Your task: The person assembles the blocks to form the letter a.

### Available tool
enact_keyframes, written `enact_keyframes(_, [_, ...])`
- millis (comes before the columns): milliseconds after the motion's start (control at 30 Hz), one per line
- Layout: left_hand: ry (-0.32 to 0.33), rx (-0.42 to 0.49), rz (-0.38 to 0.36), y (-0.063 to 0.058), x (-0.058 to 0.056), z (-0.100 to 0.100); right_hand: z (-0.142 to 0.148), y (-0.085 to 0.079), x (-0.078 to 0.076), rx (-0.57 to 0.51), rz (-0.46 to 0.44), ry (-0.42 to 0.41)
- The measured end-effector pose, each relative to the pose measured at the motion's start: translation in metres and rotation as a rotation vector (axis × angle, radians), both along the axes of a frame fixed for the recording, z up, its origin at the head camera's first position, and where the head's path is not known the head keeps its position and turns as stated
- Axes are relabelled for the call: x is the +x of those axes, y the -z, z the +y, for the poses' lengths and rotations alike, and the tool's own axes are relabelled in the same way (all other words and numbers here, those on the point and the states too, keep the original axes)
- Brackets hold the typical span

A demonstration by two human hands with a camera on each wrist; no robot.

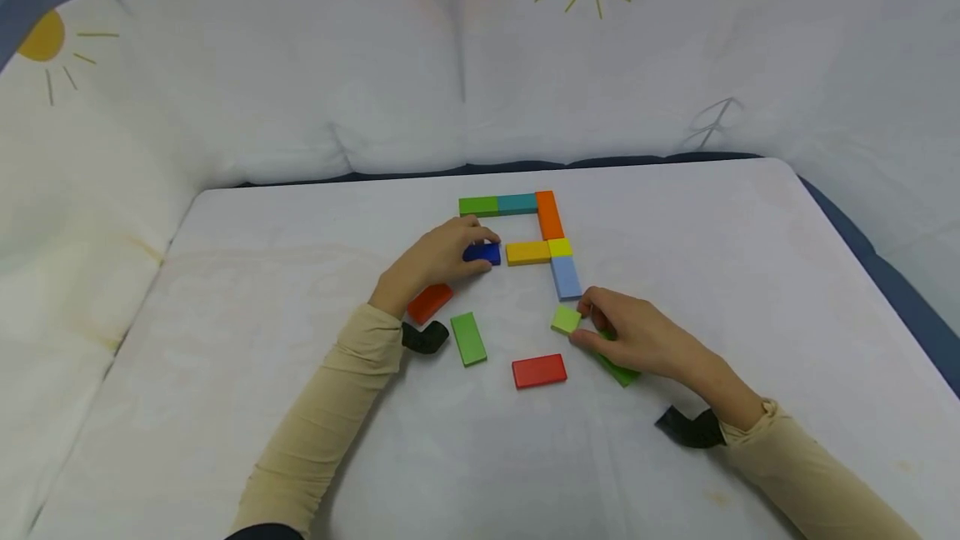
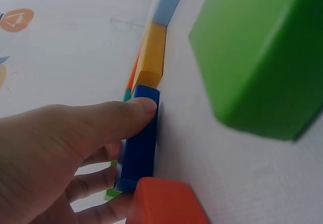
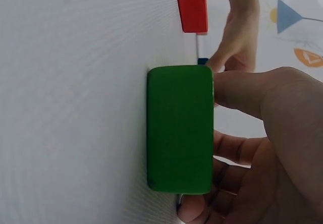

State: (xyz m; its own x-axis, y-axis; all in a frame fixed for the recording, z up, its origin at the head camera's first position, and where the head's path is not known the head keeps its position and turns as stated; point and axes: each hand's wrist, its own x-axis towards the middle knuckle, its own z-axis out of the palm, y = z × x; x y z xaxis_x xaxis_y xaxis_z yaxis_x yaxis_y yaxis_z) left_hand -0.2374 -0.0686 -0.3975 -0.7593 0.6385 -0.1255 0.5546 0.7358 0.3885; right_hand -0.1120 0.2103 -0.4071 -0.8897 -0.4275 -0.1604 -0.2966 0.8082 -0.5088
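Between thumb and fingers, my left hand (image 1: 448, 250) grips a dark blue wooden block (image 2: 140, 156) lying on the table. A yellow-orange block (image 1: 527, 253) lies just to its right, with a small gap in the head view. My right hand (image 1: 647, 332) holds a small lime square block (image 1: 566, 319) at its right side with thumb and index fingertips. Under that hand lies a green block (image 1: 621, 372), which fills much of the right wrist view and hides the lime block there. The lime block sits below a light blue block (image 1: 566, 277).
A joined row holds a green block (image 1: 477, 207), a teal block (image 1: 517, 204), an orange block (image 1: 550, 215) and a yellow square (image 1: 559, 247). Nearer are a red-orange block (image 1: 430, 303), a green block (image 1: 468, 339) and a red block (image 1: 539, 371) on the white table (image 1: 300, 223).
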Motion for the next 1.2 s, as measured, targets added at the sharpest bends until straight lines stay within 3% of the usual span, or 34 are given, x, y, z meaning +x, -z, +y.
enact_keyframes(567, [0.008, 0.023, 0.010, 0.0013, 0.0055, 0.0042, -0.0007, -0.0007, 0.0034, -0.001, -0.018, 0.028])
enact_keyframes(1200, [0.022, 0.046, 0.031, 0.0034, 0.0080, 0.0054, -0.0052, 0.0006, 0.0053, 0.047, 0.037, 0.050])
